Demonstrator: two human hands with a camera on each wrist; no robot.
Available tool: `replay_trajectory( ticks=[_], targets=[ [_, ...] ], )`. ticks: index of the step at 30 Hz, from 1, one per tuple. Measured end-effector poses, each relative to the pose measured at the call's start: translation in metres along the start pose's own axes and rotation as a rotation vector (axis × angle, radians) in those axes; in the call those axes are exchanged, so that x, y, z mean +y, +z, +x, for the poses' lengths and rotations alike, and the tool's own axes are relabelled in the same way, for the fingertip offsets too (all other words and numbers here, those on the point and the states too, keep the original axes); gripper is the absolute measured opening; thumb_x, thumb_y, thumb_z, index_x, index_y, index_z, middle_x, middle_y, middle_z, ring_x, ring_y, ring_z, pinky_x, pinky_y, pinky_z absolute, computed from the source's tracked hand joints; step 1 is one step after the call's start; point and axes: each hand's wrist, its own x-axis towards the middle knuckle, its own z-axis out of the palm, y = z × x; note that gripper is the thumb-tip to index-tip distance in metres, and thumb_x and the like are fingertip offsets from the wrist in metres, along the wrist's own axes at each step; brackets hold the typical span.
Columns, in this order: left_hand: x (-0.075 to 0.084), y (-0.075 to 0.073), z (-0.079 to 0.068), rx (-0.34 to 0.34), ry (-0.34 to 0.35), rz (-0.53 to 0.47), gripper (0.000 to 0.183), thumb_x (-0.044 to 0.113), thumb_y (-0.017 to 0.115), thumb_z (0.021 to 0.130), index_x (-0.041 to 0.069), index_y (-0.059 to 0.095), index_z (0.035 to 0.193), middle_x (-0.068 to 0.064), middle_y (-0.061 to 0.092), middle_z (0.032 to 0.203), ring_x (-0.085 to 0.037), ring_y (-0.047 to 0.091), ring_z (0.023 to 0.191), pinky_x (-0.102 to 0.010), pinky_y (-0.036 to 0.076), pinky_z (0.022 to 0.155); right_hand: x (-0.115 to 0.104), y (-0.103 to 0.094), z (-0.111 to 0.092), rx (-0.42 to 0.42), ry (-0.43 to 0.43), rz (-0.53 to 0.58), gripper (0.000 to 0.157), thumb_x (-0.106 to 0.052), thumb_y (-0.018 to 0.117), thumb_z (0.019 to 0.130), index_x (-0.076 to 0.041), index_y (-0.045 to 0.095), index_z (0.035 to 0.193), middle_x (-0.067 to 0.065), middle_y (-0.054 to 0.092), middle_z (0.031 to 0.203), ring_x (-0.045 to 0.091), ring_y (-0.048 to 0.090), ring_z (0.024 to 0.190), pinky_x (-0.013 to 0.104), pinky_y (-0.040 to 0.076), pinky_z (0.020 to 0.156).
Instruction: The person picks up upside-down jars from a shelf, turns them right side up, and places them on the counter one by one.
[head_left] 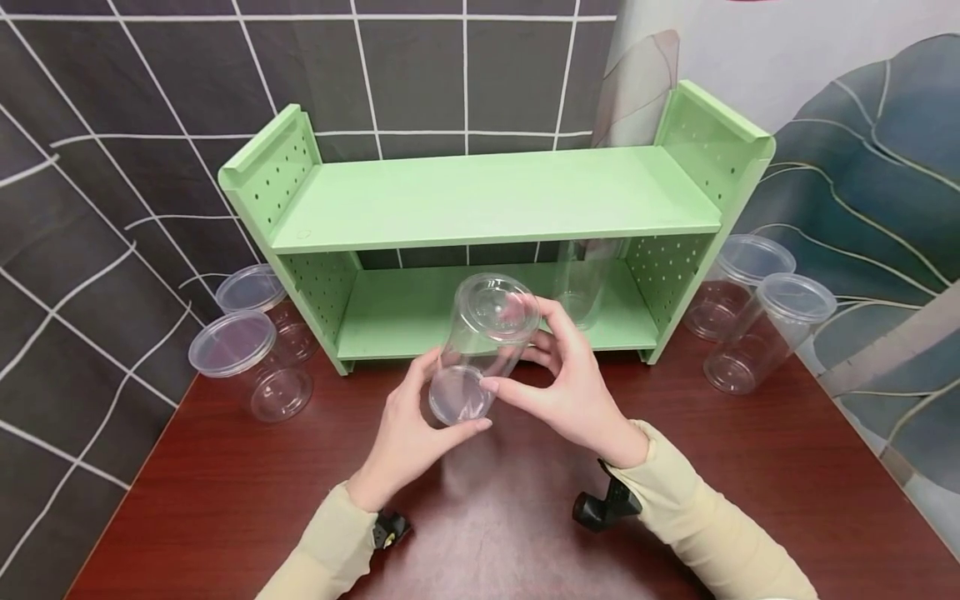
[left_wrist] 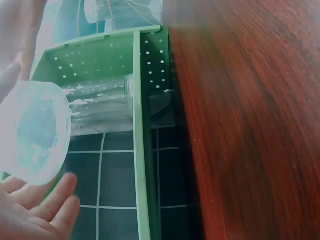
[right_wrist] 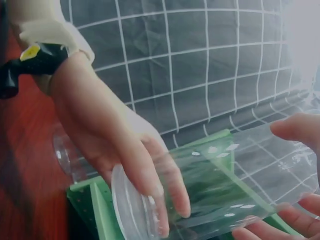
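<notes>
A clear plastic jar (head_left: 480, 354) is held between both hands in front of the green shelf, tilted with its ringed base up and its whitish lid (left_wrist: 44, 135) down. My left hand (head_left: 408, 433) grips the lid end, thumb on the near side and fingers round the far side. Higher up, the right hand (head_left: 573, 392) holds the base end between thumb and fingers. In the right wrist view the left fingers (right_wrist: 145, 172) curve over the lid's rim, and the jar body (right_wrist: 220, 175) stretches toward the right hand. Some right fingertips show through the clear wall.
The green two-tier shelf (head_left: 495, 200) stands at the back of the red-brown table (head_left: 510, 517). Another clear jar (head_left: 585, 283) stands on its lower tier at the right. Two lidded jars (head_left: 277, 387) are left of the shelf, two more (head_left: 738, 367) right of it.
</notes>
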Motion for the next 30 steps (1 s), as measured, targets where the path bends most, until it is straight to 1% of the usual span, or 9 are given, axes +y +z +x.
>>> replay_trajectory(
  ticks=[3,6,10,14,16,21,25,27,30],
  targets=[
    [-0.001,0.000,0.000,0.017,0.028,-0.007,0.086,0.035,0.095,0.072,0.028,0.049,0.145,0.011,0.062,0.134,-0.013,0.059,0.119,-0.040,0.050,0.097,0.001,0.001,-0.001,0.012,-0.011,0.023,0.080,0.010,0.085,0.074,-0.009,0.047,0.141,0.005,0.051,0.140,0.030,0.066,0.108,0.041,0.056,0.095],
    [-0.003,-0.004,0.000,0.050,0.058,-0.019,0.084,0.029,0.096,0.070,0.023,0.053,0.142,0.006,0.064,0.130,-0.015,0.061,0.114,-0.036,0.051,0.095,0.002,0.001,-0.002,0.011,-0.021,0.055,0.080,0.012,0.083,0.076,-0.008,0.045,0.143,0.008,0.052,0.140,0.034,0.065,0.108,0.044,0.057,0.093],
    [-0.003,-0.013,0.003,0.107,0.100,-0.040,0.086,0.021,0.099,0.064,0.015,0.056,0.139,-0.002,0.067,0.126,-0.019,0.063,0.109,-0.033,0.051,0.095,0.002,-0.003,-0.001,0.006,-0.015,0.080,0.075,0.011,0.079,0.081,-0.007,0.044,0.144,0.012,0.054,0.138,0.035,0.062,0.117,0.047,0.056,0.094],
    [0.000,-0.030,0.007,0.168,0.149,-0.080,0.088,0.014,0.099,0.059,0.009,0.059,0.137,-0.006,0.068,0.126,-0.023,0.063,0.112,-0.034,0.049,0.101,0.004,-0.015,0.001,0.031,0.025,0.023,0.075,0.009,0.079,0.082,-0.008,0.044,0.146,0.011,0.055,0.139,0.031,0.057,0.124,0.042,0.052,0.100],
    [0.003,-0.040,0.011,0.204,0.172,-0.118,0.088,0.010,0.098,0.057,0.006,0.059,0.136,-0.009,0.067,0.125,-0.025,0.062,0.114,-0.036,0.048,0.103,0.004,-0.026,0.003,0.063,0.020,-0.028,0.078,0.009,0.080,0.081,-0.007,0.043,0.148,0.011,0.055,0.140,0.030,0.055,0.126,0.040,0.049,0.105],
    [0.010,-0.066,0.015,0.315,0.190,-0.227,0.089,-0.009,0.092,0.056,-0.007,0.053,0.136,-0.020,0.064,0.121,-0.028,0.060,0.113,-0.035,0.048,0.104,-0.007,-0.059,0.012,0.251,-0.095,-0.160,0.075,0.013,0.080,0.078,0.000,0.047,0.145,0.016,0.057,0.136,0.032,0.054,0.127,0.042,0.043,0.110],
    [0.021,-0.081,0.015,0.403,0.170,-0.182,0.090,-0.016,0.088,0.054,-0.011,0.050,0.136,-0.020,0.063,0.123,-0.026,0.058,0.114,-0.031,0.047,0.101,-0.028,-0.084,0.021,0.488,-0.178,-0.248,0.064,0.012,0.081,0.078,0.002,0.056,0.136,0.018,0.060,0.129,0.031,0.056,0.121,0.040,0.046,0.108],
    [0.029,-0.086,0.015,0.424,0.158,-0.153,0.088,-0.016,0.087,0.055,-0.012,0.050,0.135,-0.020,0.063,0.125,-0.025,0.058,0.113,-0.030,0.047,0.099,-0.036,-0.097,0.025,0.626,-0.185,-0.263,0.058,0.008,0.082,0.078,0.002,0.060,0.131,0.017,0.061,0.125,0.031,0.057,0.118,0.037,0.046,0.106],
    [0.037,-0.092,0.014,0.435,0.138,-0.135,0.083,-0.018,0.086,0.057,-0.012,0.052,0.133,-0.020,0.063,0.126,-0.024,0.060,0.112,-0.028,0.048,0.098,-0.040,-0.119,0.031,0.776,-0.161,-0.309,0.054,0.001,0.083,0.079,-0.003,0.063,0.128,0.012,0.063,0.122,0.029,0.058,0.116,0.032,0.047,0.104]
  ],
)
